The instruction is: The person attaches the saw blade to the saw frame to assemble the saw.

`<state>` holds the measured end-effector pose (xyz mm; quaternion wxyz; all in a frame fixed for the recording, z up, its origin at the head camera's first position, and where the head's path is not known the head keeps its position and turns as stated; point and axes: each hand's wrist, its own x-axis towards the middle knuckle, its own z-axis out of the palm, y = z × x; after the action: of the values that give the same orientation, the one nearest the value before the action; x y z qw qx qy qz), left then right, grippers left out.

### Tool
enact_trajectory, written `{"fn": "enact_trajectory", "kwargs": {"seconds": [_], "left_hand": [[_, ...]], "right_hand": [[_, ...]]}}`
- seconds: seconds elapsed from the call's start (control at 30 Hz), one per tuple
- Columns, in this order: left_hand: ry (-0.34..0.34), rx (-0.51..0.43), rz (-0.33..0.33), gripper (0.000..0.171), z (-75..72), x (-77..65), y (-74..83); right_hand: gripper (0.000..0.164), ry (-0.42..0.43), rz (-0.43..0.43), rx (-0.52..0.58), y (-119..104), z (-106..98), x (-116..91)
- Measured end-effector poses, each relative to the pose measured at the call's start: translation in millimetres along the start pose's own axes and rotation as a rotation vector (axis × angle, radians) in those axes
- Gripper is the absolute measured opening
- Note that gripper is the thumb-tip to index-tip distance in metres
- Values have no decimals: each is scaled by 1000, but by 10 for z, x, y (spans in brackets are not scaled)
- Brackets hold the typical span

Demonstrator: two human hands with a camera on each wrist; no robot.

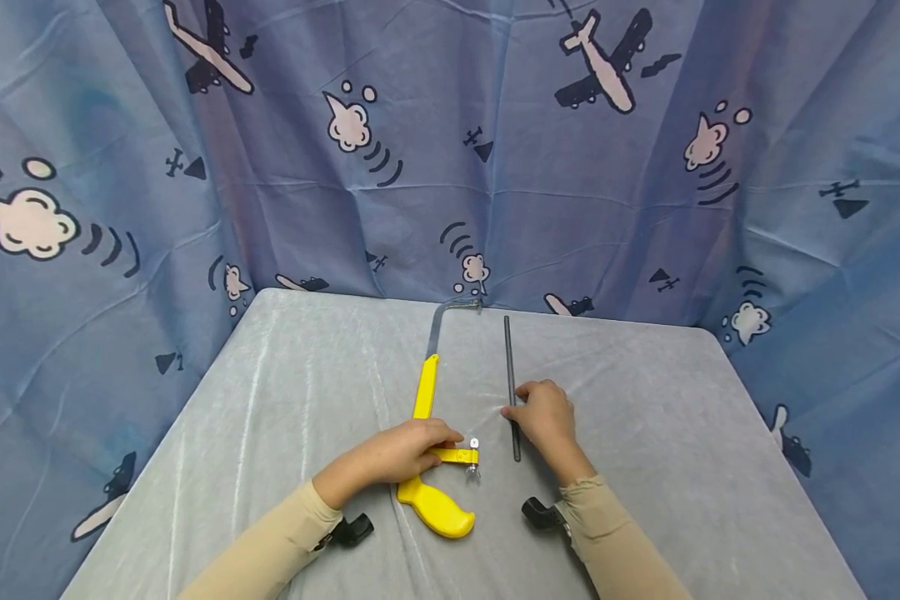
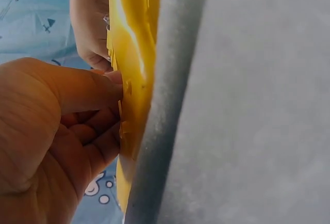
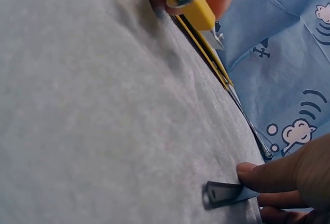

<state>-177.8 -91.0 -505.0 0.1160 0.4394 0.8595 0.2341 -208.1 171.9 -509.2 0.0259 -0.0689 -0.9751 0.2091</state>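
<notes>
A yellow hacksaw frame [image 1: 438, 508] lies on the table with its grey metal bow pointing to the far edge; no blade spans it. My left hand [image 1: 393, 452] grips the frame just above the handle, thumb and fingertips on the yellow part, as the left wrist view shows too. Near those fingers sticks out the short yellow arm with its wing nut [image 1: 473, 473]. To the right lies a dark, narrow hacksaw blade [image 1: 509, 358], roughly parallel to the frame. My right hand [image 1: 551, 417] pinches it below its middle, and its holed near end [image 3: 224, 193] shows in the right wrist view.
A grey cloth [image 1: 645, 433] covers the table, with creases at the left. Behind and at both sides hangs a blue curtain [image 1: 435, 167] printed with aeroplanes. Black wrist cameras [image 1: 542, 513] sit under both sleeves.
</notes>
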Motion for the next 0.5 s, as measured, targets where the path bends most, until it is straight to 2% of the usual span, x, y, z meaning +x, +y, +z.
{"fn": "enact_trajectory", "kwargs": {"seconds": [0.5], "left_hand": [[9, -48, 5, 38, 5, 4, -6]], "right_hand": [[36, 31, 15, 51, -2, 39, 18]]}}
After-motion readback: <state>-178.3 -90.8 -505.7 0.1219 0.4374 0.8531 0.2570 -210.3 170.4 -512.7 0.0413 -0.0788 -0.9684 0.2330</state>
